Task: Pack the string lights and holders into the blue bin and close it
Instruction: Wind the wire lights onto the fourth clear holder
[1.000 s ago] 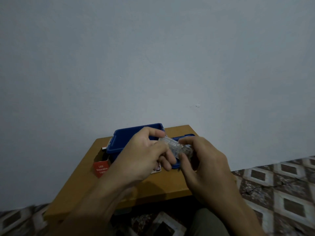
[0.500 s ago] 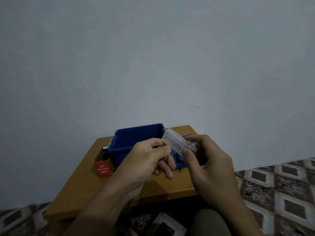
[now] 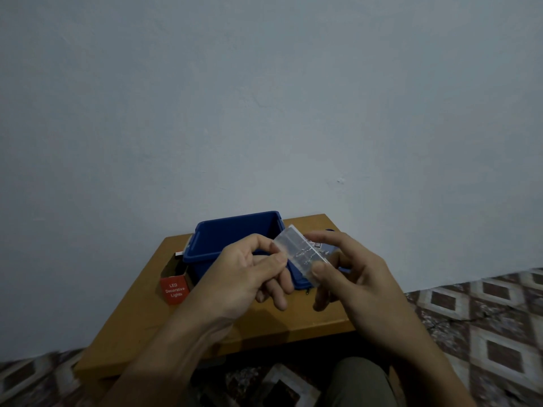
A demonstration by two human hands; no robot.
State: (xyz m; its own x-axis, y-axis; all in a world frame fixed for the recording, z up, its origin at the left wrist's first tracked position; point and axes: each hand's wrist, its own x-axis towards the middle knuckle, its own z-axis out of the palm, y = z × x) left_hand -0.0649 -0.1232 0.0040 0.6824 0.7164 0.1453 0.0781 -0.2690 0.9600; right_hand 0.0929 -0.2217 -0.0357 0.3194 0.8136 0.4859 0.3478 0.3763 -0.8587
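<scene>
A plain pale wall (image 3: 264, 98) fills the upper view; a floor (image 3: 484, 312) of brown and white diamond tiles runs along the bottom and right; a low wooden table (image 3: 152, 312) stands against the wall; at its far side sits the blue bin (image 3: 232, 236), open, its inside in shadow; a flat blue piece (image 3: 298, 282), mostly hidden behind the hands, lies just right of the bin; both hands are raised over the table in front of the bin; the left hand (image 3: 244, 277) pinches the near left edge of a clear plastic holder (image 3: 302, 254) between thumb and forefinger, its other fingers curled under; the right hand (image 3: 358, 277) grips the same holder, thumb on its near corner and forefinger along its far edge; the holder hangs tilted in the air between them, touching neither bin nor table; faint glints show inside it, too dim to make out; a red box (image 3: 173, 289) lettered "LED Decorative Lights" lies just left of the bin
</scene>
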